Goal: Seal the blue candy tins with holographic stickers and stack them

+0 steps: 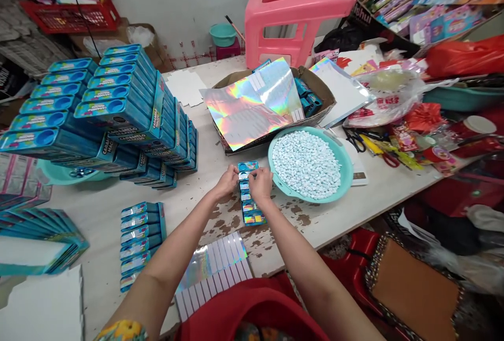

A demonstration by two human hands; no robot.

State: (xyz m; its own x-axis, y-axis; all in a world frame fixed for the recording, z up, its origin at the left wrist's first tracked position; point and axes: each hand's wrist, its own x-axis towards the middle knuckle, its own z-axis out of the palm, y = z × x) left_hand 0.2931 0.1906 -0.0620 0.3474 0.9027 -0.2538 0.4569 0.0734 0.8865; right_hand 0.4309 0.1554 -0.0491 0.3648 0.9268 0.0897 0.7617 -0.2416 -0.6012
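A column of small blue candy boxes (249,203) lies on the table in front of me, with glossy printed faces turned up. My left hand (227,181) is at its upper left edge, fingers drawn together against the boxes. Over the right side of the same column, my right hand (261,185) has its thumb and fingers pinched close to a box face. Whatever is between the fingertips of either hand is too small to make out. Just right of my right hand stands a turquoise basin (345,181) full of small pale candies (307,165).
Tall stacks of blue boxes (118,112) stand at left, with another row (136,244) nearer me. Shiny sticker sheets (214,265) lie at the front edge; more (255,104) cover a carton (325,96). Scissors (356,141) and a pink stool (255,15) are farther back.
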